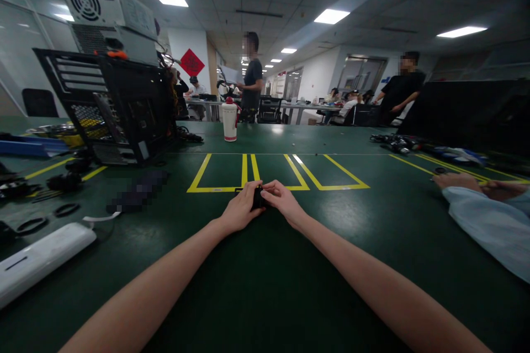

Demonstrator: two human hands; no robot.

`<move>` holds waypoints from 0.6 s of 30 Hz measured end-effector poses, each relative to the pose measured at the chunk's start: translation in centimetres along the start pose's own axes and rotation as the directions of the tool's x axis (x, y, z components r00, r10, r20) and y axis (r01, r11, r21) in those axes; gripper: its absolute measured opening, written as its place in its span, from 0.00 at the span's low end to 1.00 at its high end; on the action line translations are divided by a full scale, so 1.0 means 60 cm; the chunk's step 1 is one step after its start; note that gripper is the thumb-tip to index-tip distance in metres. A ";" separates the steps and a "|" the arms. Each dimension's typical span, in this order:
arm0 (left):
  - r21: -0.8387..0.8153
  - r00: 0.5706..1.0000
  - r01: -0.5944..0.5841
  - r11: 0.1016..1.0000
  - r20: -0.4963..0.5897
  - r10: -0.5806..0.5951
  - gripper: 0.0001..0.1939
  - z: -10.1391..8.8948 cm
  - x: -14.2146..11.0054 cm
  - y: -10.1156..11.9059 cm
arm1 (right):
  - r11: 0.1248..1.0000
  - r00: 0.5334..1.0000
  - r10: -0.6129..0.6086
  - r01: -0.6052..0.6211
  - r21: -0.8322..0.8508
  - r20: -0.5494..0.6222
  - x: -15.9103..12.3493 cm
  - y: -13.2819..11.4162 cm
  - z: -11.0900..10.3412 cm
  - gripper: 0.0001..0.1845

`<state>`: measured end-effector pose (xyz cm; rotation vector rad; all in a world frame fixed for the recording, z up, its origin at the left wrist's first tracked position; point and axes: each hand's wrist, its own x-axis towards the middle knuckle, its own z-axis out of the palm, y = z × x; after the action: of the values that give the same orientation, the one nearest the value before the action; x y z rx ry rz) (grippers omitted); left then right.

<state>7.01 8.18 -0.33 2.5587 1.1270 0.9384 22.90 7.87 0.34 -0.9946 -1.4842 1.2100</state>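
Both hands meet over the green table (265, 270), just in front of the yellow tape outlines (248, 171). My left hand (240, 210) is closed around a small black object (257, 198) whose kind I cannot make out. From the other side, the fingers of my right hand (282, 203) are bent and pressed against the same black object. Much of it is hidden by the fingers of both hands.
At left stand an open black computer case (120, 105) with power supplies (107, 8) on top, and a white power strip (45, 259). Beyond the tape is a white cup (229, 121). A co-worker's sleeve (488, 220) and hands reach in from the right.
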 end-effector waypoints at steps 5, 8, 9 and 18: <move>0.002 1.000 0.004 1.000 -0.007 -0.004 0.31 0.002 -0.001 -0.002 | 1.000 0.998 -0.008 0.009 -0.006 0.058 0.000 0.000 -0.002 0.16; 0.001 1.000 -0.004 1.000 -0.016 0.004 0.31 0.005 0.000 -0.005 | 0.998 0.993 -0.059 0.056 0.035 0.100 -0.005 -0.002 -0.004 0.17; 0.000 1.000 -0.007 1.000 -0.021 0.007 0.31 0.006 0.001 -0.006 | 0.997 0.993 -0.061 0.056 0.044 0.100 -0.006 -0.002 -0.003 0.17; 0.004 1.000 -0.009 1.000 -0.018 0.009 0.32 0.004 0.000 -0.005 | 1.000 1.000 0.002 -0.002 -0.011 0.011 0.001 0.008 0.003 0.17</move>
<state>6.97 8.39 -0.66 2.5653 1.1247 0.9643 22.70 8.00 -0.12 -0.9988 -1.5002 1.2116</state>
